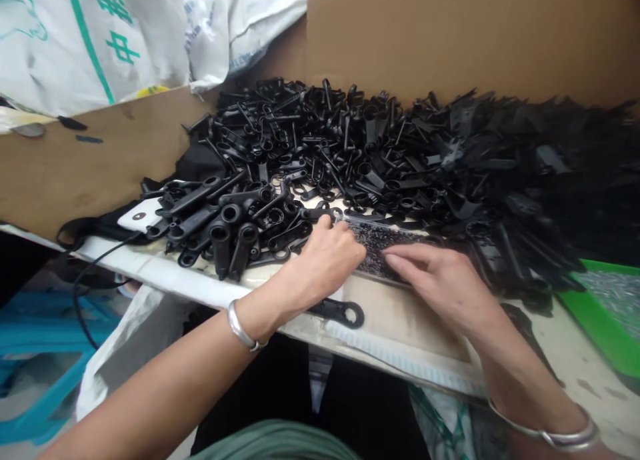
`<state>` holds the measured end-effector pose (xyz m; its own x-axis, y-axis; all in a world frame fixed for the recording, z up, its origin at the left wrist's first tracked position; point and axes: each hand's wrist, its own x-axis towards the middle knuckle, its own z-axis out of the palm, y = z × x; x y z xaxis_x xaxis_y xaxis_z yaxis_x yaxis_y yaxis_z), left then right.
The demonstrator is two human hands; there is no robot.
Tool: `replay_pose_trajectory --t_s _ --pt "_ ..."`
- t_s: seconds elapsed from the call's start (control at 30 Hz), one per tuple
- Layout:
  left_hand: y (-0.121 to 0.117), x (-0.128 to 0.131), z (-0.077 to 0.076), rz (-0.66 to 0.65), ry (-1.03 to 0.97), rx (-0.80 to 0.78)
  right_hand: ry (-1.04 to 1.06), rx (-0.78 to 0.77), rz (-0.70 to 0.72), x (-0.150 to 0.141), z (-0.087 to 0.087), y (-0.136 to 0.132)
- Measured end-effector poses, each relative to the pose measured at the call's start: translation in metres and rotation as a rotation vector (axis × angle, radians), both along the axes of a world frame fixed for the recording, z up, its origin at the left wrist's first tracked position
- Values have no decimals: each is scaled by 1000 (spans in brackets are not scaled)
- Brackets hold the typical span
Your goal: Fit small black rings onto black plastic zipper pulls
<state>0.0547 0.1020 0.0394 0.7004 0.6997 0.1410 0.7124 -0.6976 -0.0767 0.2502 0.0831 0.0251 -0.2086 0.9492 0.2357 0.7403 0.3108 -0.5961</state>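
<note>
Two bare hands meet near the bench's (pixel 400 307) front edge: the left hand (pixel 333 253), fingers curled, rests at the left end of the clear tray (pixel 380 250) of small black pieces; the right hand (pixel 440 273) pinches over its right half, its hold unclear. Black plastic parts (pixel 320 147) heap behind them.

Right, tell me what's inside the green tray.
The green tray holds many small silvery pieces, too blurred to identify. They cover whatever lies beneath them, and the tray's right side is cut off by the picture edge.
</note>
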Motion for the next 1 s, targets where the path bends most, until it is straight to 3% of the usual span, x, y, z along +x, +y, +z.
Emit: replay_pose_trajectory --t_s 0.17,0.37,0.43,0.53,0.6,0.83,1.0 --pt "1 -5 -10 -30 -88 -51 314 -276 -93 -6 4 -8" --pt "16 -12 -11 48 -381 -227 633 -386 -94 -11 0 -13" --pt "18 -12 -7 85 -633 -380 686 -387 -69 -14 0 -13" --pt "15 -11 0 200 -1174 -826 686 -352 -50 -21 0 -13" --pt "9 -10 4 275 -1406 -1074 735 -348 -40 -27 1 -13" --pt "-9 -8 3 273 -1667 -1432 1083 -367 -86 -45 0 -21" --pt "-17 -5 -2 274 -1771 -1477 1107 -312 -131 -53 1 -28"
